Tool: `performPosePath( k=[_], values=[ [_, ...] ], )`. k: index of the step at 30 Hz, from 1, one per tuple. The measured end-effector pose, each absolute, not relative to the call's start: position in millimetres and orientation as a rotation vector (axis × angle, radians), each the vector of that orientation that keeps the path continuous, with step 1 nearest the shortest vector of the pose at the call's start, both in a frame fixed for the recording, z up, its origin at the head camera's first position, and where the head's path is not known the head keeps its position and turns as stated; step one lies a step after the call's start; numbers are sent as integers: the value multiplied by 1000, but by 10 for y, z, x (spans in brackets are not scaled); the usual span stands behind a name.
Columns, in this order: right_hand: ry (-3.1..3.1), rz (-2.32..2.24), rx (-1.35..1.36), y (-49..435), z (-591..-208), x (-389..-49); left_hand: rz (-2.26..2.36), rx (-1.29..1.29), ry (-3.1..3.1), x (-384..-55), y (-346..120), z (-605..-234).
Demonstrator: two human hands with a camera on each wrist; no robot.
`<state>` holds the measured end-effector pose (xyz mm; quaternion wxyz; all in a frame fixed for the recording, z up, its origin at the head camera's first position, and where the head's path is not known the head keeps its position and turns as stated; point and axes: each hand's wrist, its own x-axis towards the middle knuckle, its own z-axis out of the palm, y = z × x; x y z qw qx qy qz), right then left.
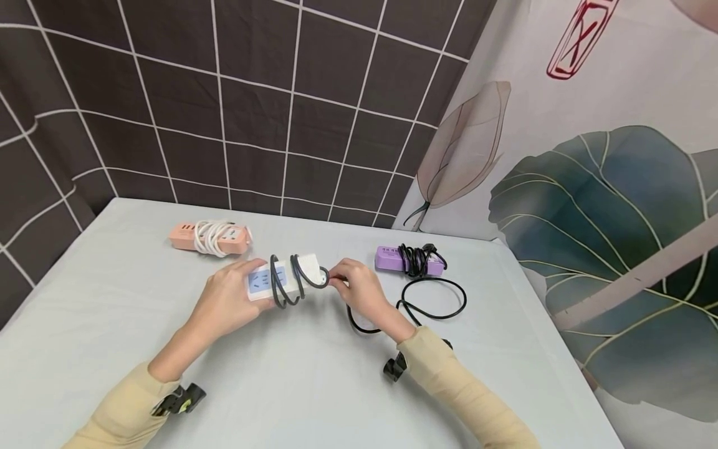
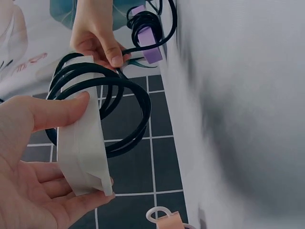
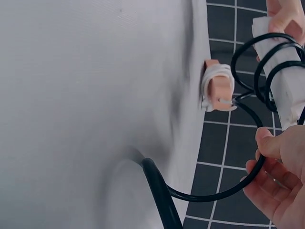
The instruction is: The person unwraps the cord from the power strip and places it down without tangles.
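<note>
Sleeves: two beige ones, left (image 1: 126,402) and right (image 1: 462,390), came in from the lower left and lower right of the head view, each with a small black device near the cuff.
Bench: its pale surface (image 1: 314,386) filled the lower part of the frame.
Left hand: it (image 1: 230,296) gripped one end of the white power strip, left of centre, thumb across one face and fingers round the other side.
Right hand: near the centre, it (image 1: 361,287) pinched the black cable between thumb and fingers, just beside the strip's other end.
White power strip: it (image 1: 288,274) was held up between the hands, a little left of centre, its blue socket panel showing.
Black cable: several loose coils (image 1: 277,280) went round the strip; a further length lay looped on the bench, right of centre.
Purple power strip: it (image 1: 389,259) lay behind that loop, right of centre, wrapped in its own black cord (image 1: 416,262).
Orange power strip: it (image 1: 182,237) lay at the middle left, bound with white cord (image 1: 210,238).
Backdrop: dark cloth with white grid lines (image 1: 252,112) hung at upper left, leaf-printed pale cloth (image 1: 606,237) at right.
</note>
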<state>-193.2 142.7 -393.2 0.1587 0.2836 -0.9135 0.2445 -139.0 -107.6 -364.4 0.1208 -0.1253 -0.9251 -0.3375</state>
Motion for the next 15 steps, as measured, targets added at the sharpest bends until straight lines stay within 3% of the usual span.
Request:
performPosePath(
  k=[15],
  values=[
    [-2599,769,722,1426,-3936,-2044,-944,-414,-2714,-1377,-1029,-3738]
  ],
)
